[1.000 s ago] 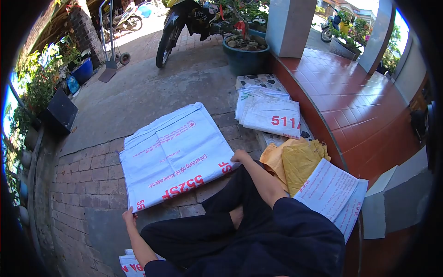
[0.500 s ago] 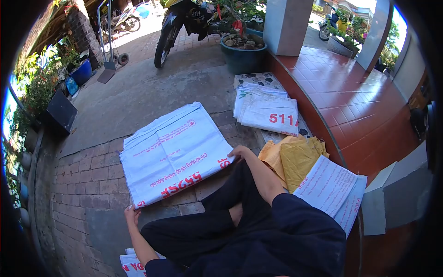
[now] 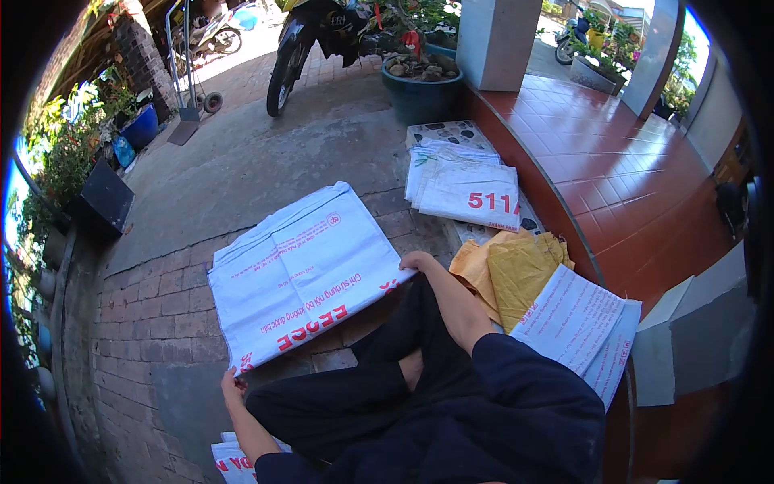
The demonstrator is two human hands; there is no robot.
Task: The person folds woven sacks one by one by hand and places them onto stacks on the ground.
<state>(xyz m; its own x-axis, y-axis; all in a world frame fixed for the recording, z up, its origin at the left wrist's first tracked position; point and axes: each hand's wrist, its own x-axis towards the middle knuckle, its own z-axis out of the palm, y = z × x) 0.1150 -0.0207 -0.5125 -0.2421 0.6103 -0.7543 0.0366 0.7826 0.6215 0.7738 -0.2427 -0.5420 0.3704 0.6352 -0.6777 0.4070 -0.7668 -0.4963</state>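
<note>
A large white woven sack (image 3: 302, 270) with red print lies spread on the brick ground before my crossed legs, and other sack edges show beneath its far side. At its near left corner my left hand (image 3: 235, 382) pinches the edge. My right hand (image 3: 419, 262) grips the near right corner beside my knee. Along the near edge the material curls over, so the big red letters are partly cut off.
Folded white sacks (image 3: 469, 192) marked 511 lie on a patterned slab at right. Yellow sacks (image 3: 528, 274) and printed white sacks (image 3: 574, 327) sit nearer, by the red tiled step (image 3: 556, 202). More sacks (image 3: 234, 461) are at lower left. Ahead stand a motorbike (image 3: 310, 48) and planter (image 3: 422, 85).
The sack's near edge has been rolled or folded under further, hiding more of the red letters. Both hands keep their hold at the corners; the left has moved slightly down.
</note>
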